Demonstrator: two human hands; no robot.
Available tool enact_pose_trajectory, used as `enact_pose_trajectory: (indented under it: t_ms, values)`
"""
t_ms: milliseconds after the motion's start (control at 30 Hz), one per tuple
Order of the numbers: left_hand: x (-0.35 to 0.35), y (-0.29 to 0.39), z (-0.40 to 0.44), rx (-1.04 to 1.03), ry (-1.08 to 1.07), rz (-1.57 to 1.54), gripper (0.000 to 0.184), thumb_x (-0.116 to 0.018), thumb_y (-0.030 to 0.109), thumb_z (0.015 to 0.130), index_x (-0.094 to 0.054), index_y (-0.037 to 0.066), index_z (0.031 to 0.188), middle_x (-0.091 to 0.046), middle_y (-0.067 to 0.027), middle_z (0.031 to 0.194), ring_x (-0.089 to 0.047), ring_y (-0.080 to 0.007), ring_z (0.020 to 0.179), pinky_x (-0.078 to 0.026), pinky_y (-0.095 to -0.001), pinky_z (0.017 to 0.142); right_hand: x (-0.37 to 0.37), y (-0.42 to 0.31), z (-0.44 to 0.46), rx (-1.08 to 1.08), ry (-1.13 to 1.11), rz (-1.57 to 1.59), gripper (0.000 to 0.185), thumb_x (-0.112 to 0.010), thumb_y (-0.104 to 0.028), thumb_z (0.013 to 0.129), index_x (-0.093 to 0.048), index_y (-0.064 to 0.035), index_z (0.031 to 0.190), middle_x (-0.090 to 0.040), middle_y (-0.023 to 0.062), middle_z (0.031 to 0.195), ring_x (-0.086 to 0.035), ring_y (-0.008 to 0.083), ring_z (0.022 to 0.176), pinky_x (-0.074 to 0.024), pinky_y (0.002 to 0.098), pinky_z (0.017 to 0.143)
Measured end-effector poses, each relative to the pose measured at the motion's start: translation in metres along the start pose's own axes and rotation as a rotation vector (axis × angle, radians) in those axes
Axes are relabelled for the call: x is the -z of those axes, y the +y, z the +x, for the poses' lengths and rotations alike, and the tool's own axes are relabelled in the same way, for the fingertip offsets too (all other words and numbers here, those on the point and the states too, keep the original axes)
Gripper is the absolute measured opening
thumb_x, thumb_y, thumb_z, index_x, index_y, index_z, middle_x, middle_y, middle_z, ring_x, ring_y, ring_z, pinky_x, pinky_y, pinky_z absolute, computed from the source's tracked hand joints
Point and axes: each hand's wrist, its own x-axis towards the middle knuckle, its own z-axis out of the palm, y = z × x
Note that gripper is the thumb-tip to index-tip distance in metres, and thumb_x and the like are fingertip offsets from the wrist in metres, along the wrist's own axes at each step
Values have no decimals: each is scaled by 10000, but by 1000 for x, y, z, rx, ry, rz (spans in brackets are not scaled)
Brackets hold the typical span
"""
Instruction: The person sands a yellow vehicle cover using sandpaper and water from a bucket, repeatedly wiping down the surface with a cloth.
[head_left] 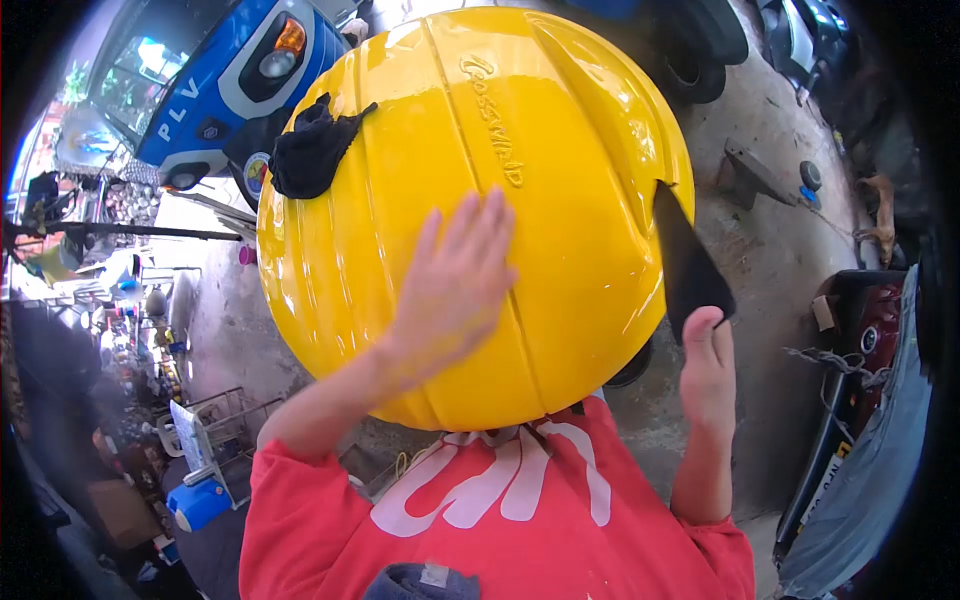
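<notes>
A large, glossy yellow panel (580, 290) with long ribs and raised lettering that looks like "Crosswind" fills the middle of the view. Over its centre my left hand (455, 275) lies flat or just above the surface, fingers stretched out, a little blurred. At the panel's right edge, my right hand (708, 375) grips a flat, black, pointed piece (690, 265), thumb on top. The piece's tip meets the panel's edge; its exact kind I cannot make out. A crumpled black cloth (310, 150) rests on the panel's upper left.
A blue and white vehicle (215, 90) stands at the upper left. A dark red vehicle (870, 340), partly under a grey cover (860, 500), is at the right. On the left are a metal rack (225, 420) and a blue container (200, 503). Grey concrete floor (750, 240) shows around the panel.
</notes>
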Motion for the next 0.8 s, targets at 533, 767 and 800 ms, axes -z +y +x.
enact_pose_trajectory:
  t_ms: [533,767,800]
  values:
    - [-31,-67,49,97,171,-130,458,-432,252,1027,-462,120,1464,-426,-96,1534,-342,-374,1429,-280,-502,1153,-77,0,25,544,-44,-611,651,-622,-104,801,-467,-50,1431,-470,80,1491,-405,319,1395,-221,555,1137]
    - [-51,-117,52,144,287,-188,421,-441,250,1026,-509,199,1439,-416,-135,1534,-360,-360,1424,-272,-471,1160,-102,2,31,583,-40,-936,615,-598,-177,834,-475,-75,1427,-442,50,1517,-304,313,1458,-62,636,1146]
    - [-54,-121,53,157,321,-193,420,-439,251,1027,-512,195,1437,-420,-146,1528,-371,-361,1416,-276,-468,1158,-107,1,38,572,-40,-943,587,-585,-190,884,-457,-97,1450,-431,29,1531,-278,307,1473,-18,623,1153]
